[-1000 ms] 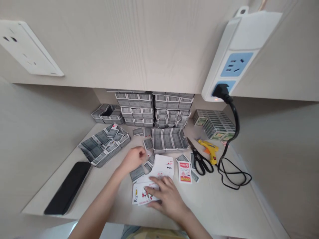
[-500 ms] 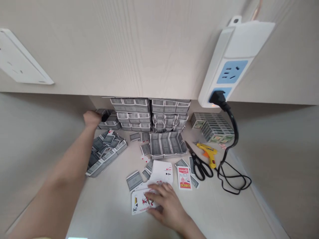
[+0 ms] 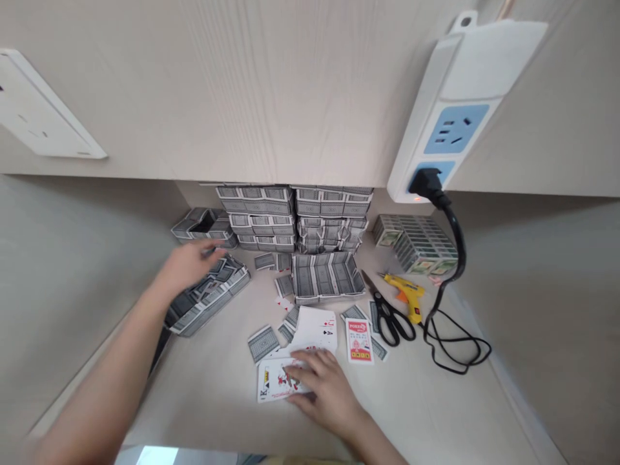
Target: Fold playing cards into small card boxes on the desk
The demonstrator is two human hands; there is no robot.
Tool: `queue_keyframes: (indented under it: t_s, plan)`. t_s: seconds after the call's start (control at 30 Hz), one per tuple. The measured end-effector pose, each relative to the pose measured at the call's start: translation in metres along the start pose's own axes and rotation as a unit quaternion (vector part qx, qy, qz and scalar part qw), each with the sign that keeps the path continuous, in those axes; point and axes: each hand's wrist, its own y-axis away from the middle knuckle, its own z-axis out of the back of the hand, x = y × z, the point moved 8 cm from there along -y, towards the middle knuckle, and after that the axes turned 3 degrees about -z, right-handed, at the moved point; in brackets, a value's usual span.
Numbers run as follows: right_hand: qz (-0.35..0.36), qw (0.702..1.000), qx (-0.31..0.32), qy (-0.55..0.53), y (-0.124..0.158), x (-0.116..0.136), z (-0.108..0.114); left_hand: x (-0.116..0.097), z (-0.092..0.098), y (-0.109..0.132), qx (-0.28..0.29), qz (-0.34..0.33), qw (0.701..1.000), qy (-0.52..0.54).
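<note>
My right hand rests with fingers spread on playing cards near the front; a joker and a king show face up. Beyond it lie more face-up cards. My left hand hovers over a box made of cards that holds loose folded cards; its fingers are apart and nothing shows between them. Behind that hand stands another card box in the back left corner. An open card tray sits at the centre, with loose cards to its left and front.
Stacked card boxes stand against the back. On the right are black scissors, a yellow glue gun, a red-and-white poker card and green-and-grey blocks. A black cable hangs from a power strip.
My left hand has moved from the back left box towards me and right, over the box of loose cards, and its fingers have opened. My right hand stays on the cards. The view has shifted slightly.
</note>
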Motion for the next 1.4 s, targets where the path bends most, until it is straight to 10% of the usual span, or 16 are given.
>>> queue_keyframes:
  t_s: [0.17,0.27,0.57,0.8,1.0,1.4]
  plan:
    - [0.005,1.0,-0.019,0.011,0.001,0.0,0.001,-0.029,-0.057,0.068,0.097,-0.011,0.994,-0.044]
    - [-0.003,0.999,-0.029,0.025,0.003,0.0,0.002,-0.024,-0.062,0.083,0.048,0.044,0.996,-0.057]
    - [-0.026,0.994,-0.006,0.105,-0.009,-0.005,0.017,-0.064,-0.068,0.107,0.076,-0.118,0.987,0.078]
    - [-0.051,0.992,0.051,0.101,-0.03,-0.019,0.02,-0.09,-0.033,0.147,-0.131,-0.101,0.98,0.114]
    - [-0.095,0.989,0.026,0.11,-0.026,-0.027,0.03,-0.13,-0.104,0.184,0.091,-0.161,0.974,0.132]
    - [-0.077,0.994,-0.002,0.082,0.017,-0.031,0.046,-0.197,-0.152,0.188,0.111,-0.242,0.952,0.153]
